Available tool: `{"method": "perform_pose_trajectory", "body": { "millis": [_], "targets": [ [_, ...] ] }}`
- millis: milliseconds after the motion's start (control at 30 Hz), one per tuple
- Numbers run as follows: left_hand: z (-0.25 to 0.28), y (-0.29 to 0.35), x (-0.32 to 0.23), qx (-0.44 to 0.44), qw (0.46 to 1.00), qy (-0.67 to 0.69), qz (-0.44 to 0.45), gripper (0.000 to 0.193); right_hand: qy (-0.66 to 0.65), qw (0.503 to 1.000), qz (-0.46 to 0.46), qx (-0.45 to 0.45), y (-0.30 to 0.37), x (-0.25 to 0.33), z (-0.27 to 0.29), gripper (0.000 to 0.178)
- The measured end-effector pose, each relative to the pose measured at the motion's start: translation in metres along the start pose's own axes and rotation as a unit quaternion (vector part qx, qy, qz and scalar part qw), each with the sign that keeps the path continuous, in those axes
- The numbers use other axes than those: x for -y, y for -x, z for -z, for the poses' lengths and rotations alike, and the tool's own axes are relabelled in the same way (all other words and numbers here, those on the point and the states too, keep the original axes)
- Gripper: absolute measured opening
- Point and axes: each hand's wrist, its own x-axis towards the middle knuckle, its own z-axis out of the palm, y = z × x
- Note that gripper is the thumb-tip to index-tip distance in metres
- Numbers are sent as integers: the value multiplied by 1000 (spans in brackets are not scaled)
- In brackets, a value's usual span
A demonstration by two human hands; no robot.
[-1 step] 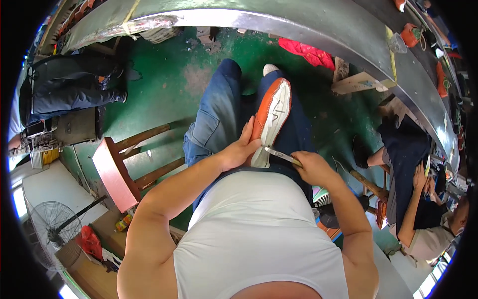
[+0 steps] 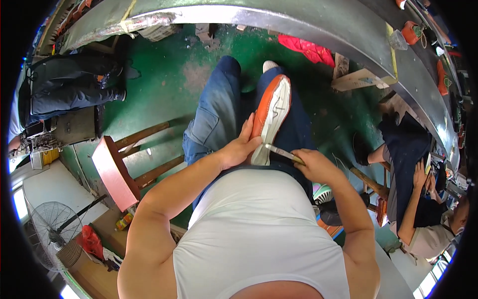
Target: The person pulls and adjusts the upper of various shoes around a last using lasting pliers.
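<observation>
Shoe [image 2: 273, 117] lies sole up on your right leg [image 2: 299, 122], your left hand [image 2: 241, 148] clamped on its near left side. Your right hand [image 2: 313, 165] grips the tool [image 2: 284, 153], whose tip just moved right, so the work seems half done.

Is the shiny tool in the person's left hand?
No, the right hand holds the slim metal tool, while the left hand holds the orange shoe with a white sole.

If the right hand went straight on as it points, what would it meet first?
Its tool would probably meet the pale sole of the orange shoe; depth is unclear, so they may already touch.
</observation>
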Motion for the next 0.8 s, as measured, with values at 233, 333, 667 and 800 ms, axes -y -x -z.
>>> {"method": "perform_pose_trajectory", "body": {
  "millis": [233,333,667,800],
  "targets": [
    [-17,-8,9,-110,982,-131,-77,90,-150,981,-35,-120,-16,49,23,28],
    [-11,-11,20,-117,979,-129,-103,91,3,995,-28,-93,-37,20,-3,31],
    [87,77,-127,-86,961,213,-155,75,161,939,15,-303,-86,52,176,39],
    [150,26,-263,-160,951,109,-242,75,296,843,100,-438,-183,9,282,39]
  ]
}}
